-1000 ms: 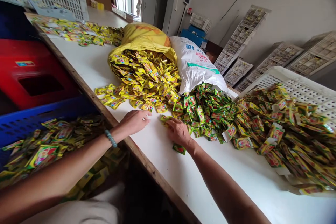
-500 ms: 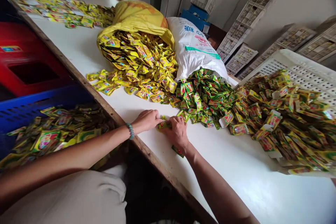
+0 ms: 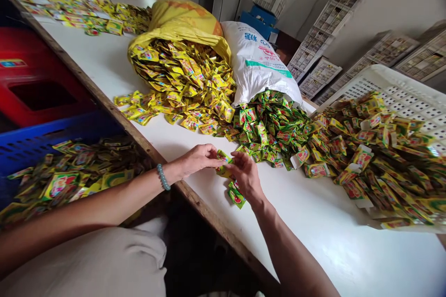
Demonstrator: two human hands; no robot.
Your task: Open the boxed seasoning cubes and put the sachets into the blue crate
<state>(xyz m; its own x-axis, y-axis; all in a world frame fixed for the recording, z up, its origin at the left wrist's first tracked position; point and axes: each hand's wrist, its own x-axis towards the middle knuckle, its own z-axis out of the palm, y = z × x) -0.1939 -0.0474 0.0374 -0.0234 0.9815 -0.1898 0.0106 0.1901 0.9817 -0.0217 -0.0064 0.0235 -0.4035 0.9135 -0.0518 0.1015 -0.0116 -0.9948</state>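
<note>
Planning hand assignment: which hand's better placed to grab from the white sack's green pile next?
Right, probably: the right hand is nearer the green pile; the left hand is farther, toward the table edge. Both are at a small packet.

White table [image 3: 313,222]: yellow sack [image 3: 186,15], white sack [image 3: 261,76], yellow packets [image 3: 191,95], green packets [image 3: 277,125], crate [image 3: 392,80]

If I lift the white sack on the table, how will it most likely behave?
The white sack is probably floppy, since its skin is creased near the mouth. It may feel heavy, because it bulges as if well filled. It would likely spill more green packets, as many lie at its open end.
</note>
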